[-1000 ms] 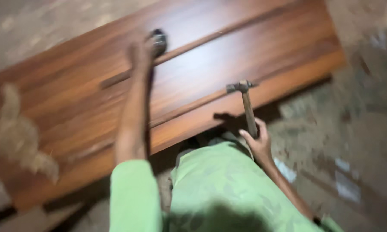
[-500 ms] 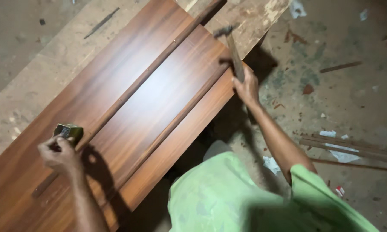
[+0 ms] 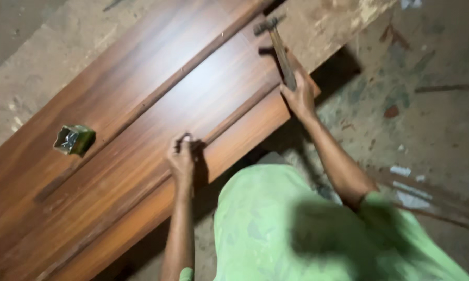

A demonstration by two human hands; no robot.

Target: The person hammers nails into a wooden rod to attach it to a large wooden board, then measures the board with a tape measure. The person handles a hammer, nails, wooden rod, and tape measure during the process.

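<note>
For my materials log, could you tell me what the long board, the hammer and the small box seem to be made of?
Board: wood, reddish-brown, smooth sheen, visible grain. Hammer: seemingly wooden handle, dark, probably metal head. Small box: green, maybe card; shiny contents unclear.

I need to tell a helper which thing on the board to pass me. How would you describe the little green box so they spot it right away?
Start with the long reddish-brown wooden panel lying across the floor. On its left part, away from both hands, sits a small green box, open, with shiny crumpled contents. It is the only loose item resting on the wood; the hammer is in the right hand.
</note>
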